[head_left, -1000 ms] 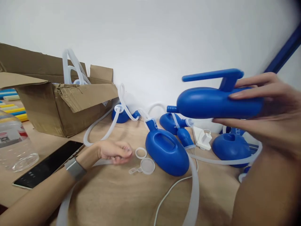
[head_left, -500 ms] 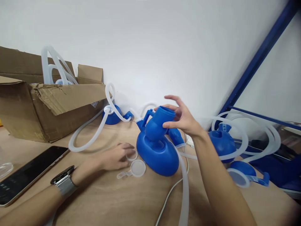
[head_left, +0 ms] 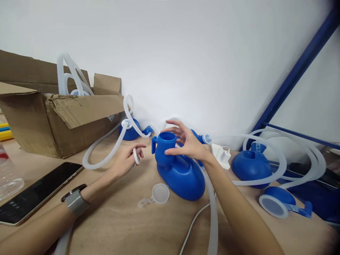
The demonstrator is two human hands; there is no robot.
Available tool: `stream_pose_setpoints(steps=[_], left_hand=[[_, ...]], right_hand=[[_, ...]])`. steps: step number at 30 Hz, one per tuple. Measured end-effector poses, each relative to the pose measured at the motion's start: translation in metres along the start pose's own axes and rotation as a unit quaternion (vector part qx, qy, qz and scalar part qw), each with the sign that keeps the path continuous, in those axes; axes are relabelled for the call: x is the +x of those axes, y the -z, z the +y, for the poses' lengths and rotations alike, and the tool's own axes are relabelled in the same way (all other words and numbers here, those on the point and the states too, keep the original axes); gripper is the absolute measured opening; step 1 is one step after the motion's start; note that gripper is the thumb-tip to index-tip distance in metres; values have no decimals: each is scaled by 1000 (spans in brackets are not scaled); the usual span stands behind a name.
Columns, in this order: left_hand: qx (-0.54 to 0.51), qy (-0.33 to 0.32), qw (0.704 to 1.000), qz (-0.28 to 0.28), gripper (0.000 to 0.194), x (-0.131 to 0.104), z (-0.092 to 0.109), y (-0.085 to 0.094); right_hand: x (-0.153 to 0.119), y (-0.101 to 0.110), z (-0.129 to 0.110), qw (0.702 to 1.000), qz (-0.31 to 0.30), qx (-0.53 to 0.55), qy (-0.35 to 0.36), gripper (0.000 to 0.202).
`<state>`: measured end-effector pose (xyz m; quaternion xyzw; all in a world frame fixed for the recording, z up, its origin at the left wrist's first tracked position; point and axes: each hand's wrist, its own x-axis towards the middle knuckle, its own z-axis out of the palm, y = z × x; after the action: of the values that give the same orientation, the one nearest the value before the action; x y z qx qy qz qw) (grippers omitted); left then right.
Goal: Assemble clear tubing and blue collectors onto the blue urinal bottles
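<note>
A blue plastic urinal bottle (head_left: 180, 177) rests on the table, its wide open mouth facing up and its small handle to the left. My right hand (head_left: 187, 141) is around its neck, thumb at the front and fingers behind. My left hand (head_left: 124, 159) pinches a thin white ring (head_left: 136, 156), held on edge just left of the neck and apart from it. A translucent round cap with a strap (head_left: 160, 193) lies flat on the table in front of the bottle.
At the left stands an open cardboard box (head_left: 87, 109) with clear hoses; a phone (head_left: 39, 191) and a clear bottle (head_left: 9, 177) lie nearer. More blue bottles (head_left: 251, 166) with coiled hoses are at the right, by a white charger (head_left: 221, 156). A cable crosses the table.
My left hand has lifted the ring off the table, up beside the bottle's neck. The bottle has turned, so its neck now sits further left and its handle points left.
</note>
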<state>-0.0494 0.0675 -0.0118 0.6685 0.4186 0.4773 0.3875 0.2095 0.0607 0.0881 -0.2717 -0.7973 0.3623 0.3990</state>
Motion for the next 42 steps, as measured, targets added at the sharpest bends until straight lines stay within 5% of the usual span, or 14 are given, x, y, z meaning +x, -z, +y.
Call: stream_pose_setpoints(steps=[5,9,12,19,24,32,36,39,42], left_hand=[[-128,-36,990,51,56,-9,10,-6],[-122,-64,986,92,50,-11,11,-9],[-98,-43,992,68,51,-11,13,-12],[-234,40,966,106,54,-11,16,-15],[-212,97,966,114,52,-11,22,-12],[-209,160,958,116,65,-11,33,-13],[-247,53,960,121,67,-11,26,-10],[-141,-78,983,84,53,-13,17,-7],[-42,-119,989,74,47,-15,13,-9]], right_hand=[[4,-34,4,990,-90,-93,51,99],[8,-66,21,983,-110,-114,90,103],[9,-82,35,984,-114,-109,82,103],[7,-96,50,985,-66,-120,103,76],[3,-107,56,982,-42,-142,113,83],[-4,-136,63,990,86,-85,71,64],[-6,-138,64,991,109,-76,24,61],[-7,-138,66,990,118,-65,31,67],[-10,-138,68,990,99,-69,66,80]])
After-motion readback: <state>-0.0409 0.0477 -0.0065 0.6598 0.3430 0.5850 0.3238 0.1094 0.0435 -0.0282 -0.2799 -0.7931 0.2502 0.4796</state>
